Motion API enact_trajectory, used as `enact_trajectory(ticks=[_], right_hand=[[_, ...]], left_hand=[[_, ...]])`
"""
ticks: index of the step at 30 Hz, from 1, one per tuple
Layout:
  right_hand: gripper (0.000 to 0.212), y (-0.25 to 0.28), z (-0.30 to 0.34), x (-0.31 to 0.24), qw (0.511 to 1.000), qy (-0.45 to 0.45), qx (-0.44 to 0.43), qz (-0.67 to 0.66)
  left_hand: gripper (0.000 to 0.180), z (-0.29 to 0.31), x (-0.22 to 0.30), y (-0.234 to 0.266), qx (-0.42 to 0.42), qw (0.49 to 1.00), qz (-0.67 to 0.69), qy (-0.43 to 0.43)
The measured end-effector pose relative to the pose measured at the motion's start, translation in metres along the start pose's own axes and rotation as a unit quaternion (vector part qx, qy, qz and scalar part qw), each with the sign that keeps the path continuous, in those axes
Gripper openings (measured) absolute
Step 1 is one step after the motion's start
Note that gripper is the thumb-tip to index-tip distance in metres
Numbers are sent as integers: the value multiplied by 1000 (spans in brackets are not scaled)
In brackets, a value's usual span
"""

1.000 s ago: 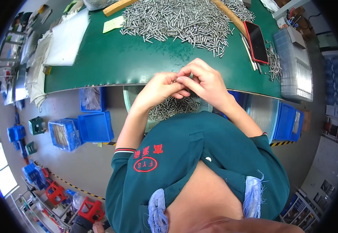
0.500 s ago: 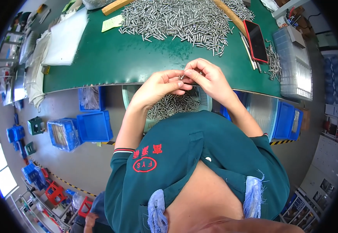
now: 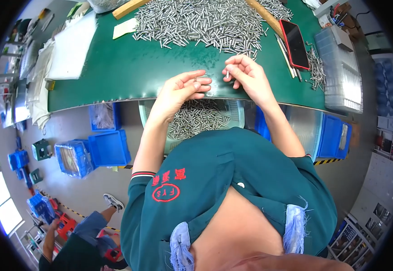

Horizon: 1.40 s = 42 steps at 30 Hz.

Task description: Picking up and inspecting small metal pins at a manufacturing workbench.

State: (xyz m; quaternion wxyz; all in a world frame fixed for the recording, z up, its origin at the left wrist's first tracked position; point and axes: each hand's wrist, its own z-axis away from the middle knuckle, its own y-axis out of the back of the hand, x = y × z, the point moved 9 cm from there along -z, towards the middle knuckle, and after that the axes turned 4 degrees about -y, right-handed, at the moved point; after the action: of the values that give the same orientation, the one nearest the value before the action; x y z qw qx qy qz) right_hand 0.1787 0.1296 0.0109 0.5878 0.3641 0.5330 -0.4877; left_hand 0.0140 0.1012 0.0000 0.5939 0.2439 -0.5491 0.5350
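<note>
Above the front edge of the green table (image 3: 129,72), my left hand (image 3: 180,90) holds a small metal pin (image 3: 195,80) between thumb and fingers. My right hand (image 3: 249,79), apart from it to the right, pinches another small metal pin (image 3: 227,73) with thumb and forefinger. Both pins look short and silvery; their exact shape is too small to tell. A big heap of such metal pins (image 3: 196,22) covers the far middle of the table. Below my hands, under the table edge, a pale green basket (image 3: 237,113) holds many more pins (image 3: 201,117).
Wooden bars (image 3: 265,16) flank the heap. A red-edged phone (image 3: 294,44) lies to the right, beside loose longer pins (image 3: 314,67) and clear plastic boxes (image 3: 336,67). White sheets (image 3: 72,47) lie at left. Blue crates (image 3: 109,148) stand on the floor. Another person (image 3: 86,239) is behind at lower left.
My hands have come apart; the right moved away to the right and slightly farther over the table. The view shifted slightly. The other person now shows more fully at lower left.
</note>
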Motion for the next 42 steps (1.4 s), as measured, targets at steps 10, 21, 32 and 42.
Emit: enact_trajectory(ticks=[10,21,32,42], right_hand=[[27,-39,7,-2,998,27,-32,54],[31,-41,0,12,998,14,-50,37],[30,-40,-2,16,998,-4,-59,-12],[31,-37,0,14,997,-39,-53,-34]], left_hand=[[55,-3,-5,-4,14,998,-55,-23],[55,-13,-7,-1,36,987,-149,-52],[53,-14,-6,-3,44,983,-173,-44],[56,-12,-7,-3,9,992,-128,-1]])
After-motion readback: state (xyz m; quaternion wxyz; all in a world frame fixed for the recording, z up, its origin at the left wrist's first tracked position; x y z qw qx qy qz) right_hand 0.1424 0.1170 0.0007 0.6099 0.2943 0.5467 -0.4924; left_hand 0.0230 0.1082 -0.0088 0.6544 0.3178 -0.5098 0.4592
